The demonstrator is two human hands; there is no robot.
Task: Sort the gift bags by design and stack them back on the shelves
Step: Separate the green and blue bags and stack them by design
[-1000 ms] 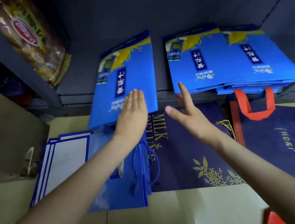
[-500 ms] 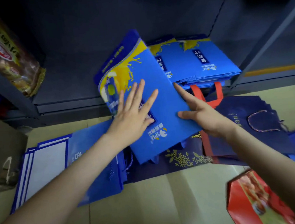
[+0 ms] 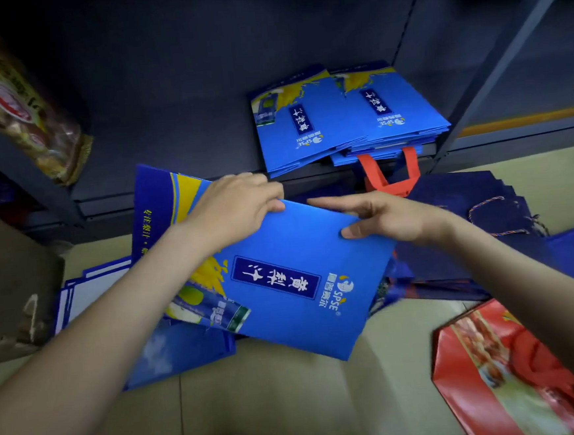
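- Between the two hands, a flat bright-blue paper gift bag (image 3: 284, 286) with a yellow splash is held tilted above the floor (image 3: 276, 400).
- Left hand (image 3: 240, 204): fingers curled together over the bag's far edge, gripping it.
- Right hand (image 3: 392, 216): thumb on the bag's face, forefinger stretched along its far edge, other fingers hidden underneath.
- Just beyond the fingertips, a stack of matching blue bags (image 3: 350, 119) lies on the dark metal shelf (image 3: 170, 151).
- Below the right fingers, navy fabric bags (image 3: 470, 254) lie on the floor.

Blue gift bag (image 3: 284, 286): smooth coated paper, slight sheen. Shelf (image 3: 169, 140): dark painted metal, matt. Navy bags (image 3: 455, 190): matt, cloth-like, with twisted cord handles (image 3: 483, 201). Red bag (image 3: 497, 379): glossy printed face. Snack pack (image 3: 19, 111): shiny clear plastic wrap. Floor (image 3: 276, 407): smooth pale tiles.
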